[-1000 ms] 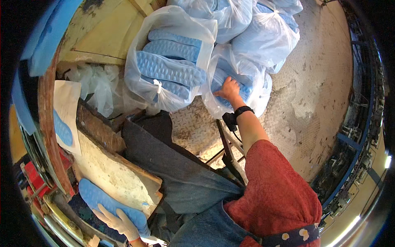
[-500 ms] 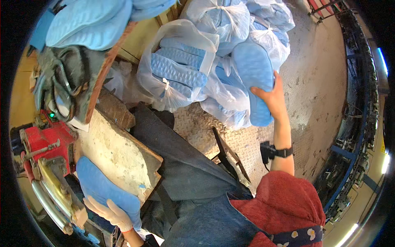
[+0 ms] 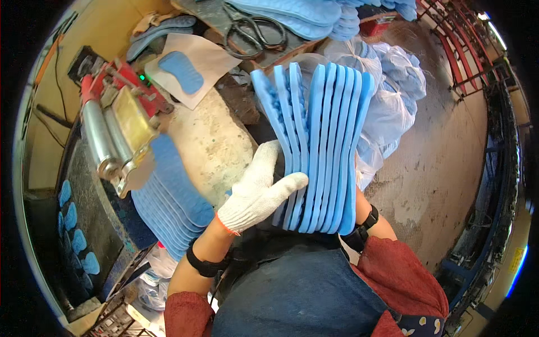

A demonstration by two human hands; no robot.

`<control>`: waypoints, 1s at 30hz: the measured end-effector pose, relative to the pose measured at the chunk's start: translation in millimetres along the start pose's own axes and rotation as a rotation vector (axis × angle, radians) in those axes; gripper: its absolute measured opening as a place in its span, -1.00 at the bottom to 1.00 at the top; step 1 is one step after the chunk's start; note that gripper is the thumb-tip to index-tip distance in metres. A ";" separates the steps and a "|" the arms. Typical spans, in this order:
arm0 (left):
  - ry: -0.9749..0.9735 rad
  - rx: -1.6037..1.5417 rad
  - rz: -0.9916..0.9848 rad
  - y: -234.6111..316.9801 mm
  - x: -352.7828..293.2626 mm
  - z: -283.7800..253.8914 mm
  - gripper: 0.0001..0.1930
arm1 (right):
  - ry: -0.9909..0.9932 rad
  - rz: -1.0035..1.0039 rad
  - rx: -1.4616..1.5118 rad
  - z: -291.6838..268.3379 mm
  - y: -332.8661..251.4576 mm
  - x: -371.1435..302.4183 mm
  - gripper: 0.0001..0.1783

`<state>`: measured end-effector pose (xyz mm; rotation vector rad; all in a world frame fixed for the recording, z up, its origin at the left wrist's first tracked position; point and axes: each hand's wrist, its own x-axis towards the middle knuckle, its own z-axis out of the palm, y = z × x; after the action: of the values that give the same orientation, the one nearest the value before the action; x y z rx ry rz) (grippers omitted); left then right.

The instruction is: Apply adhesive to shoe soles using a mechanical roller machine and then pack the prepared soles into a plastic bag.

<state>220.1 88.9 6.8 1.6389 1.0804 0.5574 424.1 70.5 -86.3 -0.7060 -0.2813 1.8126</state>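
A thick row of blue shoe insoles [image 3: 331, 146] stands on edge in front of my body, slightly fanned out at the top. My left hand [image 3: 261, 188], in a white knitted glove, grips it from the left, its thumb across the insole edges. My right hand [image 3: 360, 205] is at the right side of the row; its fingers are hidden behind the insoles. Left of my gloved hand, a second pile of blue insoles [image 3: 174, 196] lies slanted beside the worn pale bench top [image 3: 208, 146].
At left is a red machine with metal rollers [image 3: 106, 140]. Black scissors [image 3: 255, 33] lie on a raised board near more insoles [image 3: 292, 14]. One insole rests on a paper sheet [image 3: 193, 98]. Clear bags of insoles [image 3: 390, 109] sit on the floor at right.
The view has swung left. My right hand has come back from the bags toward my body. My left hand has left the single insole on the bench and now grips the row.
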 end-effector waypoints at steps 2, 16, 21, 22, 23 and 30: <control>0.013 -0.093 0.015 -2.4 -8.8 -4.3 -0.37 | -0.014 0.015 -0.020 8.7 6.0 -6.4 -0.17; 0.117 -0.086 -0.083 -3.4 -36.4 -12.5 -0.28 | -0.105 0.049 0.023 23.5 25.9 2.6 -0.17; 0.195 0.130 -0.136 0.1 -32.5 -2.6 -0.10 | -0.145 0.070 0.063 19.5 27.7 11.4 -0.19; 0.203 0.103 -0.166 0.0 -31.0 -1.7 -0.06 | -0.194 0.047 0.017 17.9 27.6 14.2 -0.20; 0.200 0.104 -0.167 0.0 -29.8 -0.8 -0.06 | -0.234 0.023 -0.045 16.1 27.8 15.2 -0.21; 0.260 0.047 -0.156 -2.8 -24.1 7.3 -0.04 | -0.305 0.072 0.031 6.9 31.9 19.5 -0.17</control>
<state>213.1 64.6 5.4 1.5346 1.4081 0.6585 391.2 78.2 -103.6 -0.4201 -0.4324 1.9894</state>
